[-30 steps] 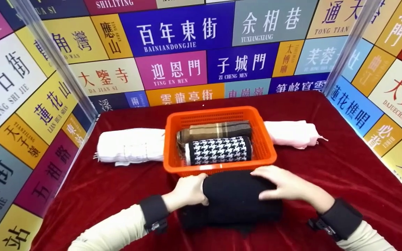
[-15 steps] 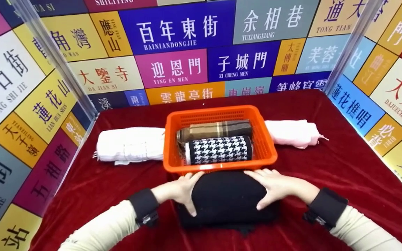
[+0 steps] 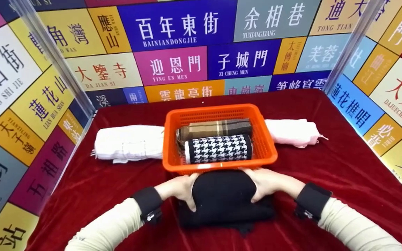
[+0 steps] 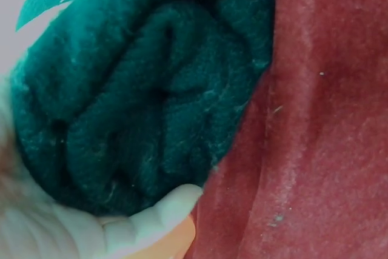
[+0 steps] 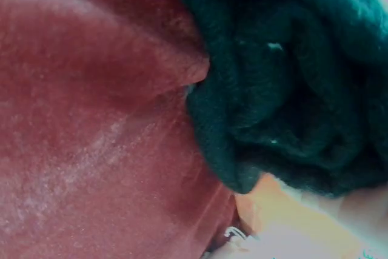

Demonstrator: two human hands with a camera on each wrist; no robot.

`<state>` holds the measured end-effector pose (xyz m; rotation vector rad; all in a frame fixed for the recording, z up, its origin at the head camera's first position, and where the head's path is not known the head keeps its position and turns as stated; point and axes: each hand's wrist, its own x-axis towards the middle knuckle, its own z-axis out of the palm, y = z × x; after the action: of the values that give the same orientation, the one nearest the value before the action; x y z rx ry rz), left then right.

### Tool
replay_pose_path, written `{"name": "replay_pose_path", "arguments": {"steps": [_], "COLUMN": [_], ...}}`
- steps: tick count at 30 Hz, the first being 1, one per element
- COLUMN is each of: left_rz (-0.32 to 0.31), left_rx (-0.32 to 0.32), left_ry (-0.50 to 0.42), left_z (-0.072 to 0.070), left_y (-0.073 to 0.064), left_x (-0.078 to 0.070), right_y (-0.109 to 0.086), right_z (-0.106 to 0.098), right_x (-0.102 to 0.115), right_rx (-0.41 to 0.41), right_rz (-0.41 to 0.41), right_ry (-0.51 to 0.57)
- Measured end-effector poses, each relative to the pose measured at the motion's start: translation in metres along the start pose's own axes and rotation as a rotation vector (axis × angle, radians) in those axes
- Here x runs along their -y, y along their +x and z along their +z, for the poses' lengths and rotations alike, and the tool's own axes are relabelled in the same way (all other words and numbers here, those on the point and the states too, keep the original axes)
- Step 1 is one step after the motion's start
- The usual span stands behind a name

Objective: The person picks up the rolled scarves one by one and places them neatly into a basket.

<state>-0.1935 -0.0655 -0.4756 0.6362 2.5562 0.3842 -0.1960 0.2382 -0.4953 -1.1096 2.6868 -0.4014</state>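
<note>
A rolled black scarf [image 3: 222,195] lies in front of the orange basket, with a flat part and some fringe at its near side. My left hand [image 3: 181,190] grips the roll's left end, thumb on the near side. At the right end my right hand [image 3: 269,182] holds it the same way, its far fingers partly hidden by the roll. The left wrist view shows the coiled scarf end [image 4: 157,101] with fingers curled under it. In the right wrist view the other coiled end [image 5: 285,95] lies against the right hand [image 5: 357,216].
The orange basket [image 3: 272,153] holds a brown plaid roll [image 3: 218,128] and a black-and-white houndstooth roll [image 3: 218,149]. A white roll [image 3: 127,143] lies to its left, a pale pink roll [image 3: 293,133] to its right. Dark red cloth [image 3: 124,195] covers the table; sign-patterned walls surround it.
Both hands have shifted from the top of the black scarf roll to its two ends. The right hand has moved left, and the gap between the hands has narrowed.
</note>
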Motion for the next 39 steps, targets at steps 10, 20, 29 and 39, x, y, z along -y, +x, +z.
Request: {"name": "replay_pose_path", "arguments": {"steps": [10,20,29,39], "left_rz": [0.006,0.046,0.106,0.183], "left_rx": [-0.124,-0.147,-0.174,-0.262], "left_ry": [-0.008,0.002,0.027,-0.085], "left_z": [0.003,0.002,-0.012,-0.069], "left_y": [0.000,-0.003,-0.025,-0.054], "left_x": [0.001,0.000,-0.014,-0.036], "right_y": [0.001,-0.007,-0.029,-0.045], "right_z": [0.004,0.004,-0.008,-0.086], "right_x": [-0.005,0.000,0.016,0.038], "right_rx": [-0.085,-0.173,-0.290,-0.297], "right_rz": [0.032,-0.016,-0.069,-0.080], "right_ry": [0.044,0.020,-0.038,-0.056]}}
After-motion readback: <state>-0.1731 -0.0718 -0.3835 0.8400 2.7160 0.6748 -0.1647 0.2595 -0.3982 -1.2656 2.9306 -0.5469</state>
